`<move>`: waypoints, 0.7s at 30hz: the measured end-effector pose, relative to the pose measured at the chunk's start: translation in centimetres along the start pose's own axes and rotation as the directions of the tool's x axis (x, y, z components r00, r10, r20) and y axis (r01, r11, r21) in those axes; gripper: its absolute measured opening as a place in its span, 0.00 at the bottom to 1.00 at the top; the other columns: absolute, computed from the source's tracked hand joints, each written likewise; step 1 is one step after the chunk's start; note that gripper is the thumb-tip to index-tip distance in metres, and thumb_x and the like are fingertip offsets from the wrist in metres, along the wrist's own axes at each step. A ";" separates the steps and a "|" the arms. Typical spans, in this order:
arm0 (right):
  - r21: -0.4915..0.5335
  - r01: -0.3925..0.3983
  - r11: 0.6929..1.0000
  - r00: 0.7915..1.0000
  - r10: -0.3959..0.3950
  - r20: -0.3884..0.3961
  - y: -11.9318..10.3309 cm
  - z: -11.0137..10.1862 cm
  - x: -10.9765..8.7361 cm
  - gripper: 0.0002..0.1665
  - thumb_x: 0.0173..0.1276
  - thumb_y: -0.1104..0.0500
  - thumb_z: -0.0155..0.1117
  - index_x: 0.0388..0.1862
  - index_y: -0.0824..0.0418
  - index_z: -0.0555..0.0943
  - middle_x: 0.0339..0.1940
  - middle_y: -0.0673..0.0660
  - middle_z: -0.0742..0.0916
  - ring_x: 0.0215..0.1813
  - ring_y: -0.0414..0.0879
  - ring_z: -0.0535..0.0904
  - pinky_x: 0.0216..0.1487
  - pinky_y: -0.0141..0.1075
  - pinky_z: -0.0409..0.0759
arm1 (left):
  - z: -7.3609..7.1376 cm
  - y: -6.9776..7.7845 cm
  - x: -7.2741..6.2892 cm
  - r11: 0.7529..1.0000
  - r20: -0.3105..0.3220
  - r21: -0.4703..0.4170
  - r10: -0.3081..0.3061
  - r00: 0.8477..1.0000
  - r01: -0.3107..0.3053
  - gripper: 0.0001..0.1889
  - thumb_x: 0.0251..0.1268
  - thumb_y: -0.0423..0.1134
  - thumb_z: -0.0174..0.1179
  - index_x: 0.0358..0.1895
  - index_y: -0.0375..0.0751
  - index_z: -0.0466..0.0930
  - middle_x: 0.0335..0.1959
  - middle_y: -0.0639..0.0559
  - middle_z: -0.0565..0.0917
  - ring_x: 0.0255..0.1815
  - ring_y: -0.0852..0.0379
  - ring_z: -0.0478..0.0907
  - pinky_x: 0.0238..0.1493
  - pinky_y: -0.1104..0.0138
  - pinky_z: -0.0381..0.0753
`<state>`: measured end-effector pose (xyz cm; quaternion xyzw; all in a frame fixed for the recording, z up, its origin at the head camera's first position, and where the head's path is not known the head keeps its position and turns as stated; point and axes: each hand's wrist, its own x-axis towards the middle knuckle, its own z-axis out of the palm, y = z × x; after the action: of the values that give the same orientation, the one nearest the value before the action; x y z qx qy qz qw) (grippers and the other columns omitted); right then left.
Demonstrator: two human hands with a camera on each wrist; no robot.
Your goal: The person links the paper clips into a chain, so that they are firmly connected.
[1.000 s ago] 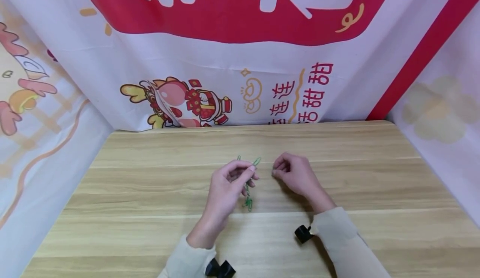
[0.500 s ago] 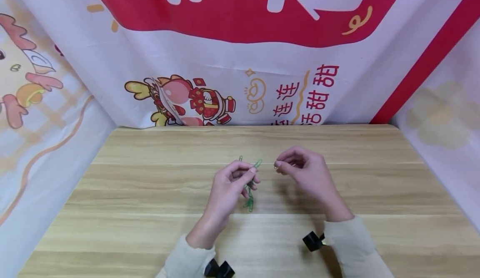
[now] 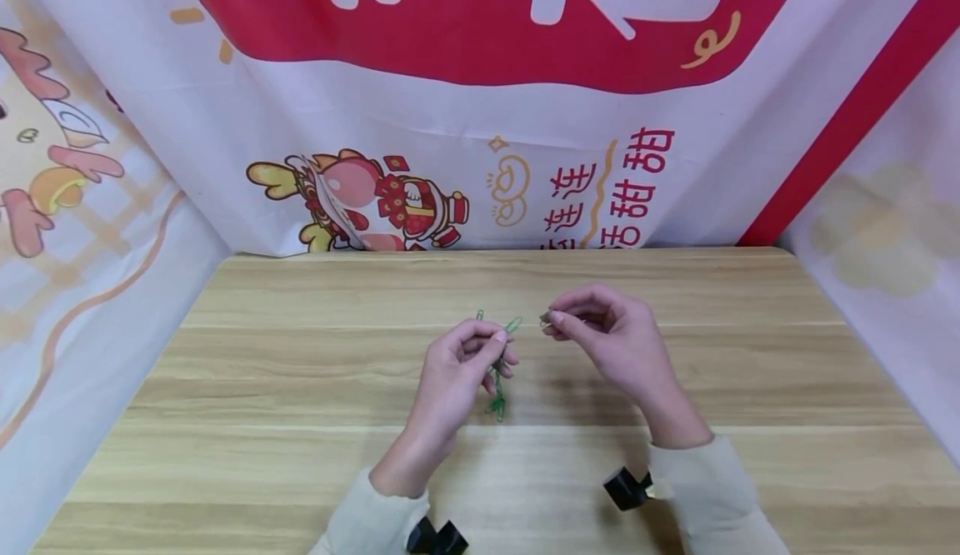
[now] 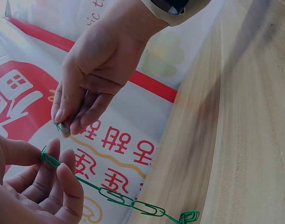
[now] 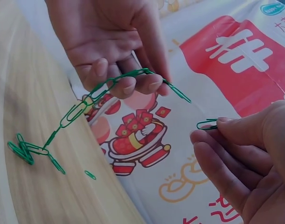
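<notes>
A chain of linked green paper clips (image 5: pixel 73 115) hangs from my left hand (image 3: pixel 450 372), its end clip pinched between thumb and fingers and pointing up to the right. Lower down, the chain runs past the fingers to a bunched end (image 5: pixel 23 149) by the tabletop. My right hand (image 3: pixel 621 342) pinches a single green paper clip (image 5: pixel 206 124) between thumb and index finger, one loop sticking out. A short gap separates this clip from the chain's end clip (image 5: pixel 179 92). In the left wrist view, the right fingers partly cover the single clip (image 4: pixel 64 128).
One loose green paper clip (image 5: pixel 90 175) lies on the wooden table (image 3: pixel 262 388) beyond the left hand. Printed cloth (image 3: pixel 420 113) stands behind the table and along both sides. Black wrist cameras (image 3: pixel 626 488) sit at the cuffs.
My right hand has lifted off the table and moved slightly back and right, then a little left, with the single clip now showing at its fingertips. My left hand stays nearly still.
</notes>
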<state>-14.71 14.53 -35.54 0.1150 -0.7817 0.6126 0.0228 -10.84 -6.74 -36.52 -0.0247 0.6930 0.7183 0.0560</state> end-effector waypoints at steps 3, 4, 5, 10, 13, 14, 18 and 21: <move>0.010 0.048 0.999 0.999 -0.048 -0.010 0.1 0.3 0.0 0.06 0.75 0.70 0.69 0.48 0.69 0.87 0.45 0.67 0.93 0.41 0.40 0.93 0.46 0.37 0.92 | 0.0 0.0 0.0 1.000 0.007 -0.003 0.006 1.000 -0.006 0.06 0.81 0.36 0.61 0.50 0.37 0.84 0.38 0.42 0.89 0.36 0.56 0.85 0.31 0.71 0.80; 0.016 0.064 0.998 0.998 -0.063 -0.013 0.1 0.4 0.0 0.06 0.74 0.70 0.69 0.48 0.70 0.87 0.44 0.68 0.93 0.41 0.40 0.93 0.46 0.37 0.92 | 0.1 0.0 0.0 1.000 0.011 -0.004 0.007 1.000 -0.007 0.06 0.81 0.36 0.61 0.50 0.37 0.84 0.38 0.42 0.89 0.36 0.57 0.85 0.31 0.71 0.80; 0.021 0.075 0.997 0.997 -0.075 -0.015 0.2 0.5 0.0 0.06 0.74 0.71 0.70 0.47 0.70 0.87 0.44 0.68 0.93 0.40 0.40 0.93 0.46 0.37 0.93 | 0.1 0.0 -0.1 1.000 0.015 -0.004 0.008 1.000 -0.008 0.07 0.81 0.36 0.61 0.51 0.36 0.84 0.38 0.43 0.89 0.36 0.57 0.85 0.31 0.71 0.80; 0.025 0.123 0.992 0.992 -0.123 -0.017 0.1 0.9 -0.1 0.05 0.73 0.71 0.70 0.46 0.69 0.88 0.42 0.66 0.94 0.39 0.40 0.93 0.45 0.38 0.93 | 0.1 0.0 -0.1 1.000 0.031 -0.003 0.013 0.999 -0.013 0.09 0.82 0.36 0.60 0.52 0.33 0.83 0.36 0.47 0.88 0.36 0.57 0.84 0.31 0.71 0.79; 0.017 0.136 0.991 0.991 -0.136 -0.016 0.1 1.0 -0.2 0.05 0.73 0.71 0.70 0.45 0.67 0.88 0.42 0.64 0.94 0.39 0.41 0.92 0.44 0.38 0.93 | 0.1 0.0 -0.1 1.000 0.032 -0.007 0.008 0.999 -0.007 0.10 0.81 0.36 0.60 0.53 0.32 0.82 0.35 0.49 0.87 0.35 0.58 0.84 0.31 0.71 0.79; 0.015 0.139 0.990 0.990 -0.139 -0.015 0.1 1.0 -0.2 0.06 0.73 0.71 0.70 0.45 0.67 0.88 0.42 0.64 0.94 0.39 0.41 0.92 0.44 0.38 0.93 | 0.1 0.0 -0.1 1.000 0.033 -0.009 0.005 0.999 -0.004 0.10 0.81 0.36 0.60 0.53 0.31 0.82 0.35 0.50 0.87 0.35 0.58 0.84 0.31 0.71 0.79; 0.001 0.147 0.989 0.989 -0.147 -0.010 0.1 1.2 -0.3 0.06 0.72 0.72 0.71 0.45 0.66 0.89 0.42 0.63 0.94 0.40 0.41 0.92 0.44 0.42 0.93 | 0.1 0.0 -0.1 1.000 0.037 -0.017 -0.013 0.999 0.013 0.09 0.81 0.35 0.61 0.52 0.32 0.83 0.35 0.50 0.87 0.35 0.57 0.84 0.32 0.71 0.79; -0.023 0.150 0.988 0.989 -0.150 -0.007 0.2 1.3 -0.3 0.07 0.71 0.72 0.71 0.44 0.65 0.90 0.41 0.62 0.94 0.40 0.41 0.92 0.44 0.42 0.93 | 0.2 -0.1 0.0 1.000 0.036 -0.018 -0.015 0.999 0.016 0.07 0.81 0.35 0.61 0.51 0.35 0.84 0.36 0.47 0.88 0.35 0.57 0.84 0.32 0.71 0.80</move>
<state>-14.35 13.32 -36.12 0.1706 -0.7774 0.6009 0.0734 -10.79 -6.58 -36.59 -0.0176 0.6852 0.7244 0.0737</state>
